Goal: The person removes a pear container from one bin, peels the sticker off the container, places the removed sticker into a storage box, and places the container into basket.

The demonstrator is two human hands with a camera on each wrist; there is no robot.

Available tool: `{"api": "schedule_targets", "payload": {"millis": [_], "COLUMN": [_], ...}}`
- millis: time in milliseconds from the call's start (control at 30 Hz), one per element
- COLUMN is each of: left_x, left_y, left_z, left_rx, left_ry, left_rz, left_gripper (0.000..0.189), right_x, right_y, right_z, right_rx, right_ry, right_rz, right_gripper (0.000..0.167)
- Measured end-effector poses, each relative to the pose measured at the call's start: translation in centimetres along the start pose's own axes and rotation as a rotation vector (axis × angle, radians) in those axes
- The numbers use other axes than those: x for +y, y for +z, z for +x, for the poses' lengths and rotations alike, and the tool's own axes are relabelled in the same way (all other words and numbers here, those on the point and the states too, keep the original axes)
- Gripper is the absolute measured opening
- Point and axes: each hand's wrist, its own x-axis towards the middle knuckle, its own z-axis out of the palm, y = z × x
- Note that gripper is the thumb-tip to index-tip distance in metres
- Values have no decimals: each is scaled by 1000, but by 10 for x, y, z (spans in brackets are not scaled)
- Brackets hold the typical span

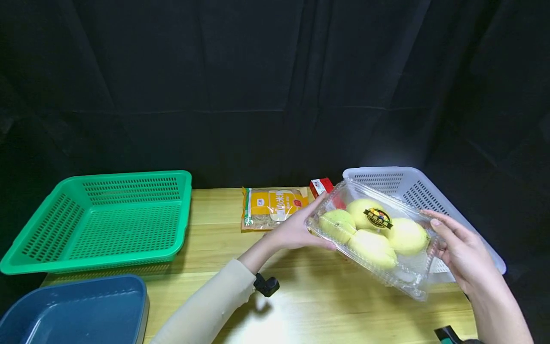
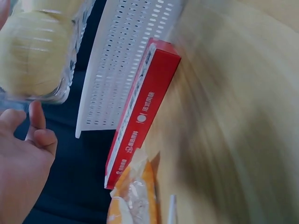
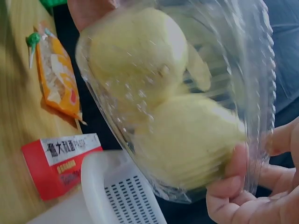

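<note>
Both hands hold a clear plastic clamshell box (image 1: 401, 282) with several pale yellow, pear-like fruits (image 1: 371, 248) inside. Tilted, the box is held up over the table's right side, overlapping the white basket (image 1: 434, 196) in the head view. A dark round label sits on its lid. My left hand (image 1: 296, 229) grips the box's left end, thumb along the near edge. At the other end, my right hand (image 1: 466, 253) pinches the plastic, its thumb on top. In the right wrist view, the right fingers (image 3: 233, 186) curl round the box's corner.
An orange-yellow food bag (image 1: 275, 210) lies at the back beside a red box (image 1: 320, 185). Near the bag is a small green-headed stick (image 3: 33, 39). On the left stand a green basket (image 1: 182, 224) and a blue tub (image 1: 142, 306). A black curtain (image 1: 258, 95) hangs behind.
</note>
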Motion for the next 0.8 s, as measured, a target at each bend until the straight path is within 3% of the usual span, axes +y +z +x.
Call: {"api": "schedule_targets", "payload": {"millis": [67, 267, 333, 433, 600, 667, 733, 800], "left_x": [-2, -7, -8, -9, -8, -7, -7, -7], "left_y": [1, -1, -4, -9, -20, -25, -28, -32], "left_z": [-3, -13, -18, -25, -41, -50, -58, -67], "left_rx": [31, 160, 192, 215, 255, 278, 307, 327], "left_ry": [-5, 67, 99, 136, 156, 152, 141, 140], "left_rz": [-19, -97, -107, -115, -93, -85, -80, -106], "left_gripper": [117, 121, 123, 126, 130, 131, 133, 134], "right_x": [-2, -6, -5, 0, 16, 18, 18, 16], "right_y": [9, 44, 55, 66, 74, 78, 85, 94], "right_z": [1, 0, -2, -4, -3, -4, -5, -7], "right_rx": [42, 189, 197, 120, -200, -293, -333, -319], "right_ry": [-20, -1, -33, -139, -357, -389, -405, -402], "right_rz": [-33, -120, -112, -65, 93, 119, 116, 81], "right_gripper": [29, 86, 92, 95, 113, 122, 126, 124]}}
